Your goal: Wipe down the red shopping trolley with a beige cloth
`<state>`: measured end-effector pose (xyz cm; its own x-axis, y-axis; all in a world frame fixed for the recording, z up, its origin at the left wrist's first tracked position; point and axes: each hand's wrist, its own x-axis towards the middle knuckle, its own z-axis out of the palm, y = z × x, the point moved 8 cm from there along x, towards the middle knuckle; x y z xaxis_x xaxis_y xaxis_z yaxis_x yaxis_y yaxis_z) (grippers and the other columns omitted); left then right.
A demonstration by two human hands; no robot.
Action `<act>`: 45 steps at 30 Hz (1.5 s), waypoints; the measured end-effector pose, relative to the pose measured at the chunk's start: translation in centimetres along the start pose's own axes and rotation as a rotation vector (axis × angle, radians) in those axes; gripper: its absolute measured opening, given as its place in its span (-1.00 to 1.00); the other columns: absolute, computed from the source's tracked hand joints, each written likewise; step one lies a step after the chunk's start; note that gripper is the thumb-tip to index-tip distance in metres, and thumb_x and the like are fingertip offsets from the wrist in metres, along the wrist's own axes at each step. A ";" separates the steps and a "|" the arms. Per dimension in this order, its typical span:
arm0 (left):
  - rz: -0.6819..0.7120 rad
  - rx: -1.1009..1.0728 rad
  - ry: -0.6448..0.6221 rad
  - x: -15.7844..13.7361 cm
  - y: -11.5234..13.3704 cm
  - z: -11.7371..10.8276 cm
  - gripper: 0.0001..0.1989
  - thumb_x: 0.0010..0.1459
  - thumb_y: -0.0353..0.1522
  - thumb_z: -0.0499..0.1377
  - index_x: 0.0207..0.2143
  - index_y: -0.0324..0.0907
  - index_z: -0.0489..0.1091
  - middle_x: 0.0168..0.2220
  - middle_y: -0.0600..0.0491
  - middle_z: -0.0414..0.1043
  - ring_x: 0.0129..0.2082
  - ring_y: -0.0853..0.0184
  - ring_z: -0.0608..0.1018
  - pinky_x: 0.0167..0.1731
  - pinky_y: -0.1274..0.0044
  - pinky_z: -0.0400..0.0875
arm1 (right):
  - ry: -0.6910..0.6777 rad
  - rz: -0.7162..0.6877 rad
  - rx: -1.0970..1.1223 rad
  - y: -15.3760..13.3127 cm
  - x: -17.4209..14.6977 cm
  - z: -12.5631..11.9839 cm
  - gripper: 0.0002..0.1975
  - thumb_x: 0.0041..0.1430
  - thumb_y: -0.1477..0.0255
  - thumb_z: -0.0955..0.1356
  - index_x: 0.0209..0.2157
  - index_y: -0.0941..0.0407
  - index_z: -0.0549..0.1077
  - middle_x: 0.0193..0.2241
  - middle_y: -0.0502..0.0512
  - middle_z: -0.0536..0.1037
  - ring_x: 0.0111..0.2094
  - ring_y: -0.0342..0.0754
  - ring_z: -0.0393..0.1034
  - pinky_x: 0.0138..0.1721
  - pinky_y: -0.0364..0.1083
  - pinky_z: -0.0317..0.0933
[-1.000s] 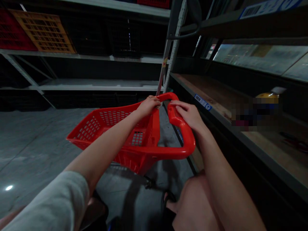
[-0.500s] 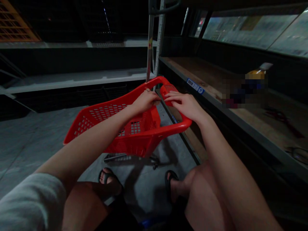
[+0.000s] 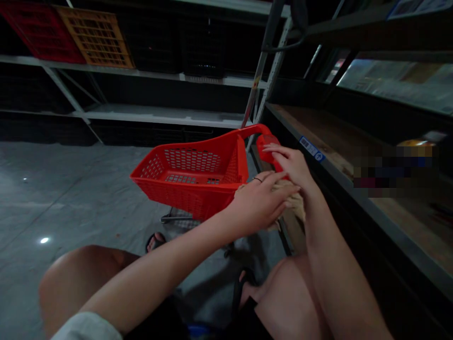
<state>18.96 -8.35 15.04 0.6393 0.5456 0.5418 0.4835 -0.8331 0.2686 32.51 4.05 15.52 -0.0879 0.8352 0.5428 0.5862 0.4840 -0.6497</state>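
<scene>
A red plastic shopping cart (image 3: 191, 196) with a perforated basket stands in front of me, its looped handle (image 3: 260, 128) to the right. My left hand (image 3: 260, 200), with a ring on it, presses a crumpled beige cloth (image 3: 296, 204) onto the near part of the handle, fingers curled over it. Much of the cloth is hidden under that hand and behind the other wrist. My right hand (image 3: 290, 163) lies on the handle's crossbar, fingers stretched out across the red grip block (image 3: 266, 141).
A wooden shelf (image 3: 329, 127) with a blue label (image 3: 311, 148) runs along the right; a blurred-out item and a bottle (image 3: 417, 142) lie on it. Behind stands a white rack (image 3: 159, 113) holding red and orange crates (image 3: 95, 38). A metal ladder-like frame (image 3: 255, 82) leans in the corner.
My left hand has come from the handle's far side to its near side, and the beige cloth now shows under it. My right hand stays on the handle. The view has swung left.
</scene>
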 end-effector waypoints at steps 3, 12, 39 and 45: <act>0.031 0.229 0.022 -0.3 0.9 1.7 -0.53 0.40 -0.41 0.09 0.29 0.11 0.34 0.40 -0.01 0.24 0.29 0.13 0.38 0.10 0.27 0.52 | 0.109 -0.008 0.020 -1.8 -1.7 -1.6 -0.69 0.25 0.44 0.27 -0.22 0.01 0.67 -0.15 0.04 0.73 -0.03 0.06 0.61 0.12 0.09 0.43; -0.305 0.238 0.163 -10.7 -10.2 -0.6 -0.56 0.40 -0.38 0.01 0.29 0.02 0.28 0.27 0.00 0.40 0.23 0.16 0.44 0.21 0.21 0.31 | -0.054 -0.283 -0.400 -7.2 -7.5 1.8 -0.72 0.29 0.46 0.27 -0.18 0.04 0.63 -0.19 0.12 0.71 -0.15 0.11 0.54 -0.05 0.09 0.34; 0.046 0.444 0.666 -13.4 -5.3 5.2 -0.76 0.40 -0.32 0.19 0.06 0.06 0.52 -0.14 0.09 0.62 -0.03 0.24 0.57 -0.04 0.39 0.44 | 0.104 -0.391 -0.562 -6.8 -9.3 2.1 -0.68 0.36 0.42 0.21 -0.18 0.05 0.61 -0.27 0.08 0.67 -0.16 0.09 0.43 -0.05 0.08 0.13; -0.028 0.344 0.557 -17.5 -6.7 8.2 -0.80 0.43 -0.36 0.11 -0.15 -0.02 0.56 -0.32 0.09 0.58 -0.24 0.28 0.58 -0.31 0.46 0.53 | 0.234 -0.334 -0.602 -7.3 -10.6 2.9 -0.73 0.37 0.37 0.24 -0.12 0.08 0.57 -0.02 0.17 0.64 0.05 0.16 0.41 0.16 0.17 0.07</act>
<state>9.40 -11.59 -2.79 0.2628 0.3616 0.8945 0.7186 -0.6920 0.0686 26.81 -7.51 12.94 -0.2046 0.5576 0.8045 0.9059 0.4193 -0.0602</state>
